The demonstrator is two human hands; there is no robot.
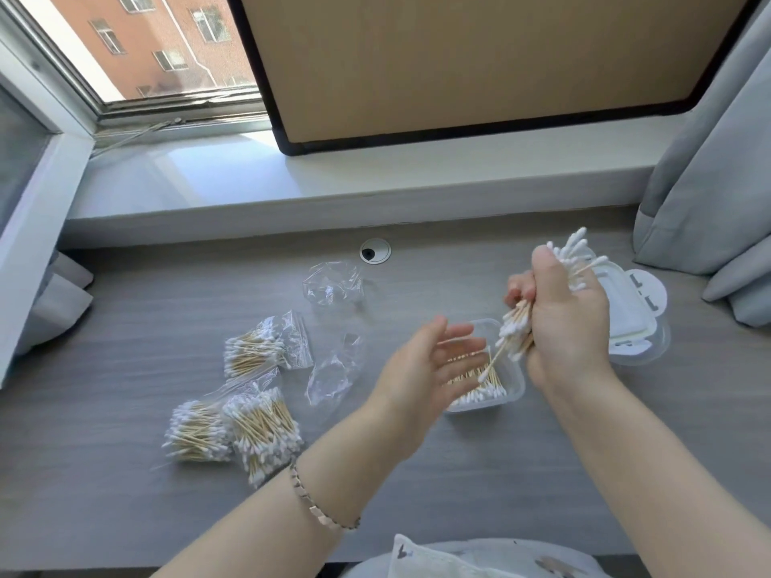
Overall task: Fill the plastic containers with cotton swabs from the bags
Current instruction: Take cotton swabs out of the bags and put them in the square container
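the right hand [563, 327] grips a bundle of cotton swabs [573, 256], fingers curled round the sticks, above the open plastic container [516, 395], which holds a layer of swabs. the left hand [421, 365] hovers at the container's 9 o'clock, fingers straight, holding nothing. three full bags [250, 354] lie toward 8 o'clock on the desk [125, 494]; stacked containers [638, 327] sit at 3 o'clock.

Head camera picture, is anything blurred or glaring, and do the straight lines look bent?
Head view: the left hand is motion-smeared at the fingers, while the right hand gripping swabs is sharper; daylight from the window leaves a bright patch on the sill; wide-angle distortion bows the sill edge and the frame of the board.
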